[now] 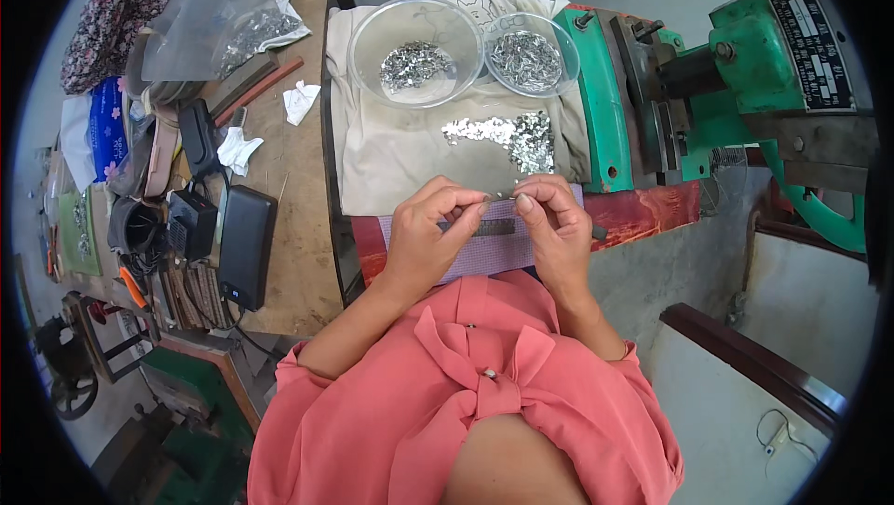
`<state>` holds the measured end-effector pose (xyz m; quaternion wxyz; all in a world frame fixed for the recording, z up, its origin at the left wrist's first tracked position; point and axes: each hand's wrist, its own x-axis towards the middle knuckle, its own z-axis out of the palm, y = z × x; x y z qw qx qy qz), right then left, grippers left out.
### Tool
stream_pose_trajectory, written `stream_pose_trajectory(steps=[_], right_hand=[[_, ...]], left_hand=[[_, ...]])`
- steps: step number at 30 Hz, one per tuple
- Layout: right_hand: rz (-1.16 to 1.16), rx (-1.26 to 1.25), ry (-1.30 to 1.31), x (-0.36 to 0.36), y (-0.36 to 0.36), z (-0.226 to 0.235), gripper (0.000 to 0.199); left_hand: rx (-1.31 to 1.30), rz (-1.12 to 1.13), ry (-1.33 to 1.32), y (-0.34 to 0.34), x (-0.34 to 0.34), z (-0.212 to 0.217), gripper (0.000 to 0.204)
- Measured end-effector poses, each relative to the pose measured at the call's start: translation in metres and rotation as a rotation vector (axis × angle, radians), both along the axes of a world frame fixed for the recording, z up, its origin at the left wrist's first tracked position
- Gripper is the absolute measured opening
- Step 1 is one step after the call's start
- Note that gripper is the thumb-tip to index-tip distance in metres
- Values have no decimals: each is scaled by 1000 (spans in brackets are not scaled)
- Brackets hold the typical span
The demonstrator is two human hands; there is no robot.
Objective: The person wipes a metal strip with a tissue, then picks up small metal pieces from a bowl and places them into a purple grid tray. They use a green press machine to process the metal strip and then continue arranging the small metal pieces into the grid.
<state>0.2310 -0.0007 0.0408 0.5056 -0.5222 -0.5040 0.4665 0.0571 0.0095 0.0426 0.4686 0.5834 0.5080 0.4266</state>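
Close to my body, my left hand (433,226) and my right hand (556,228) face each other, each with thumb and forefinger pinched together. A tiny light speck shows between the fingertips, too small to name. Just beyond them, a loose heap of small shiny metal pieces (529,139) lies on a beige cloth (391,156). Behind the heap stand a large clear plastic tub (358,63) and a smaller clear tub (570,63), both holding small metal parts. Below my fingertips a dark grey strip (494,228) rests on a checked purple-white cloth (466,261).
A green machine press (768,72) with a metal bed stands close on the right. Left is a wooden bench (293,226) with a black power bank (247,246), a black adapter (191,224), orange-handled pliers (133,286) and a plastic bag of metal pieces (256,40).
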Motion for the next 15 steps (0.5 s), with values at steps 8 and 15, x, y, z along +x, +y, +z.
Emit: stream_pose_trajectory(steps=[8,15], right_hand=[[20,-55,124,-1,-12,1,13],[20,-60,159,0,-20,6,17]], left_hand=[[-49,-14,-63,-9,0,1,9],[-94,-42,-151,-16,3,-4,7]])
